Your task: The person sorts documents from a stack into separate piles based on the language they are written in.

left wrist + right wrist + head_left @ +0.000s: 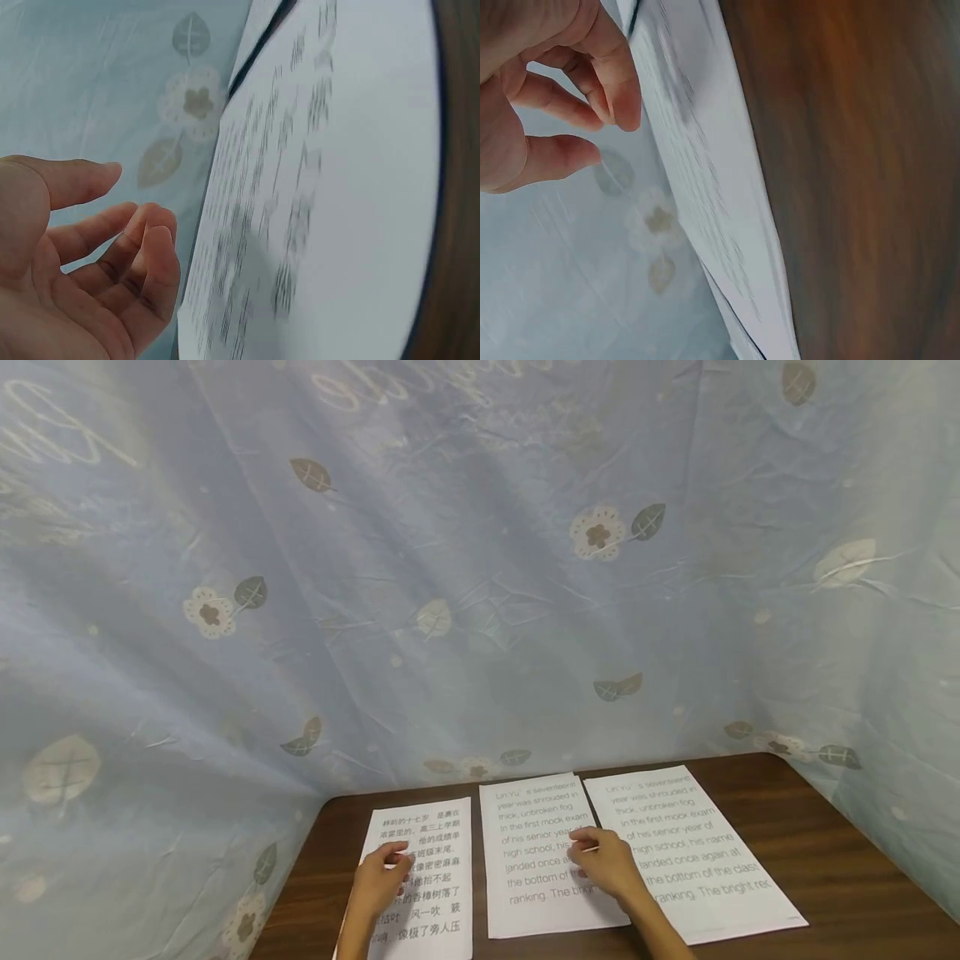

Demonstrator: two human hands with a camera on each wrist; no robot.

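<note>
Three white printed paper sheets or stacks lie side by side on a brown wooden table. The left paper (435, 906) bears Chinese characters; the middle paper (536, 918) and the right paper (708, 914) carry large English text. My left hand (381, 881) hovers over the left paper, thumb and fingers loosely bent and apart, as the left wrist view of the hand (97, 262) also shows. Over the right side of the middle paper is my right hand (606, 862), covering some words. In the right wrist view that hand (562, 97) has loosely bent fingers and holds nothing.
The wooden table (847, 852) has a rounded far right corner. Behind and around it hangs a pale blue curtain (510, 643) printed with leaves and flowers. The middle and right papers nearly meet at their far corners, and a dark gap separates the left and middle ones.
</note>
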